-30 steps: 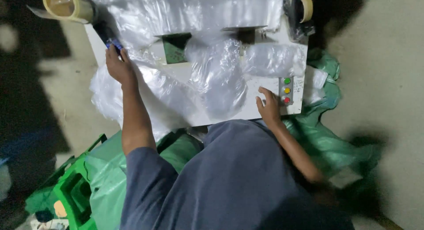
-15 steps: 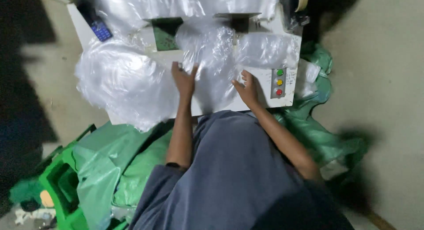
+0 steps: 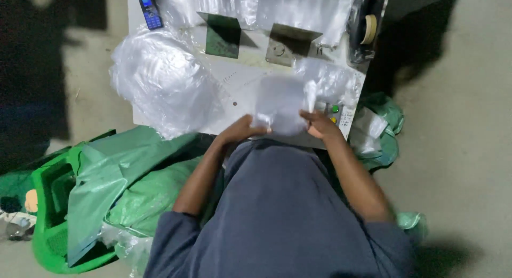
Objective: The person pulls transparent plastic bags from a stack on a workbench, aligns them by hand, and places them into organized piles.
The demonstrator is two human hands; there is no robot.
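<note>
Held thing: small clear plastic bag (image 3: 281,104), at the white counter's (image 3: 242,80) near edge.
Left hand (image 3: 242,130): fingers pinch the bag's lower-left corner.
Right hand (image 3: 320,123): fingers pinch its right side.
Risk: slick film may slip free, or snag the bent metal brackets (image 3: 290,43).

I see the clear plastic bag (image 3: 280,104) lying at the near edge of the white tabletop (image 3: 240,80), toward six o'clock from its centre. It is thin, see-through and slightly milky, with soft creases, spread mostly flat. Its near edge is lifted a little where it is pinched at both lower corners, at about seven and five o'clock of the bag. At its two o'clock corner the film bunches up crumpled.
</note>
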